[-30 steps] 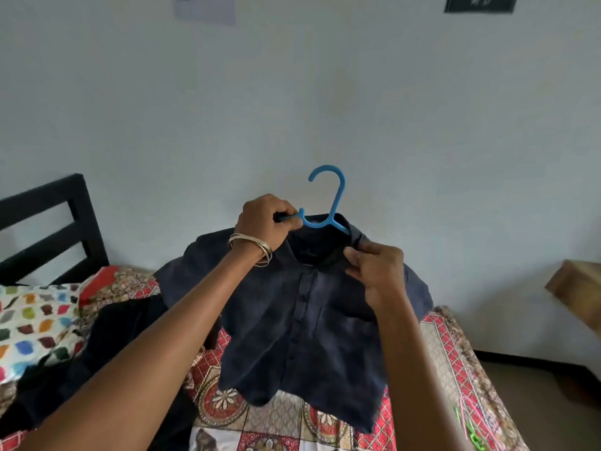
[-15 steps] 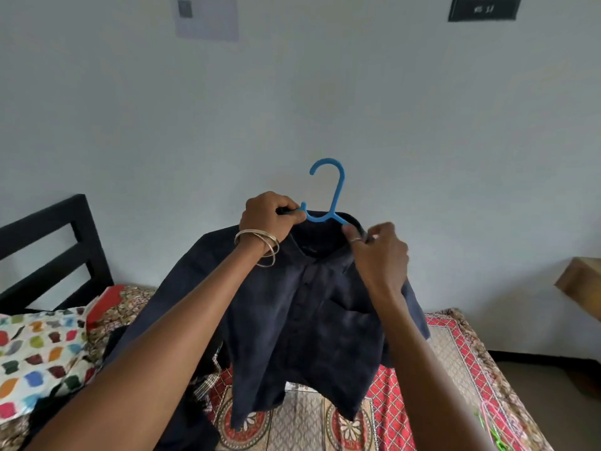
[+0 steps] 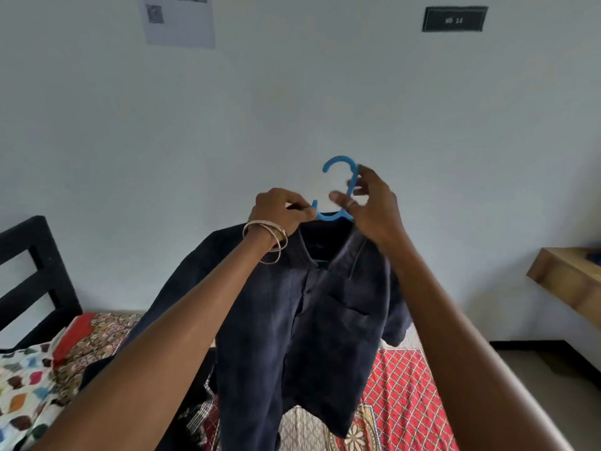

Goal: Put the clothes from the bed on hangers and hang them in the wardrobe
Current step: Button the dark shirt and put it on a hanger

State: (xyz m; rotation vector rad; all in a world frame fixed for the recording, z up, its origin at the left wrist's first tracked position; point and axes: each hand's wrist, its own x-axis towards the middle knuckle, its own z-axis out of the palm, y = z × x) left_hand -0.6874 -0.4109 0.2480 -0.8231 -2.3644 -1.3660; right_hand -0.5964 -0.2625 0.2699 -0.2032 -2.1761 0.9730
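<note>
At the middle of the frame the left hand (image 3: 279, 211), with thin bangles (image 3: 267, 237) on its wrist, pinches the left end of a blue hanger (image 3: 338, 190) between curled fingers and thumb. Just to its right the right hand (image 3: 370, 209) is raised at the hanger's neck, below the hook. Its thumb and fingers curl around the stem, though motion blur makes it hard to say whether they grip it or only touch it.

A dark navy shirt (image 3: 305, 320) hangs from the hanger, held up in front of the pale wall. Its collar sits around the hanger's shoulders, and the button front and chest pocket face the camera. The hem hangs above the bed (image 3: 400, 385), whose red patterned cover fills the lower right. More dark clothes (image 3: 192, 405) lie on the bed at lower centre, behind the left forearm. A pillow (image 3: 22, 395) with coloured patches sits at lower left, below the black headboard (image 3: 32, 275). A wooden shelf (image 3: 572, 281) juts in at the right edge. On the wall, a paper sheet (image 3: 179, 19) hangs at upper left and a dark plaque (image 3: 454, 19) at upper right.
</note>
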